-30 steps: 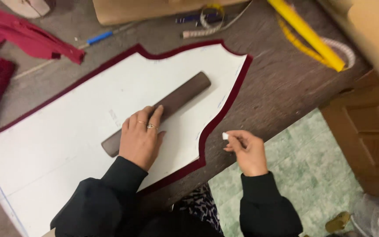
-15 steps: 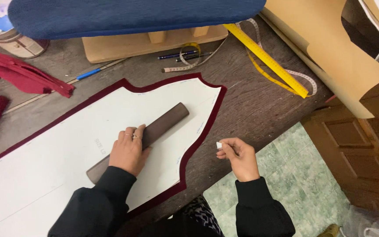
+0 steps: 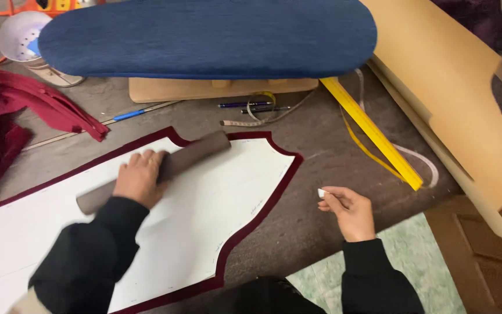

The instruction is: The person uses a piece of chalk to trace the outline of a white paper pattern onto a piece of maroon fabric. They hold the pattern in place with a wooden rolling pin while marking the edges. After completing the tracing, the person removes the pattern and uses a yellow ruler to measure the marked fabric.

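Two bare hands over dark worktable. Left hand lay palm-down, fingers curled over long brown bar, pressing it onto white paper pattern. Bar lay diagonal across pattern's upper part. Pattern sat on maroon fabric, which showed as narrow border around it. Right hand hovered off fabric's right edge, fingers pinched on small white chalk piece. Yellow ruler lay beyond, right. Blue padded board sat along table's far side.
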